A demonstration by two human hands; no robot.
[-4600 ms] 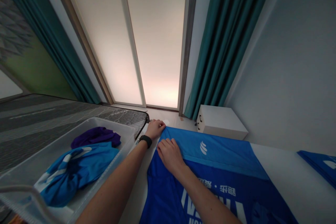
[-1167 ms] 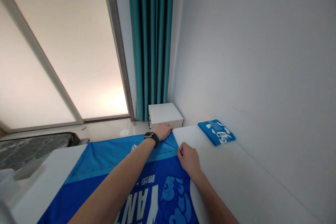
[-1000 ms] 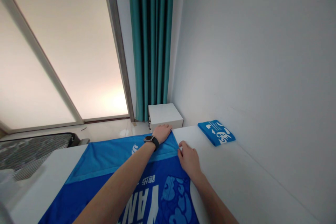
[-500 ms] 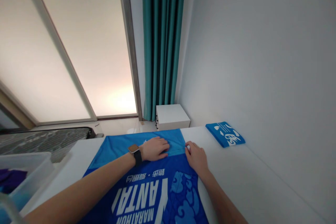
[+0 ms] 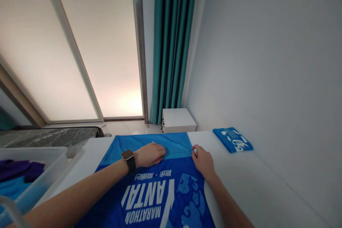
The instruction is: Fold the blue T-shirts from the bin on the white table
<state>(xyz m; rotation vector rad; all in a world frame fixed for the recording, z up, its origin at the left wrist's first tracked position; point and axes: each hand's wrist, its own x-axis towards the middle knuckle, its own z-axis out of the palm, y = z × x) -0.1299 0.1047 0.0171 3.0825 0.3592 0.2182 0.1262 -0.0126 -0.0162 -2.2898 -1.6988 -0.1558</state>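
Observation:
A blue marathon T-shirt (image 5: 184,164), light blue at its far end and darker toward me, lies spread on a white table. Its white "YANTAI MARATHON" lettering appears upside down from here. My left hand (image 5: 151,155), with a dark-banded watch on its wrist, rests palm down on the upper middle of the shirt, fingers flat. At the shirt's right edge, where the two blues meet, my right hand (image 5: 203,160) pinches the fabric between thumb and fingers. The near end of the shirt runs out of view.
A folded blue garment (image 5: 232,139) lies on the table (image 5: 251,185) by the wall. At left stands a translucent plastic bin (image 5: 57,160) with purple and blue clothes. Beyond the table are a white cabinet (image 5: 179,119) and a green curtain (image 5: 173,50).
My left hand has slid a little leftward over the shirt. My right hand stays at the same edge. The view has shifted left, showing more of the bin.

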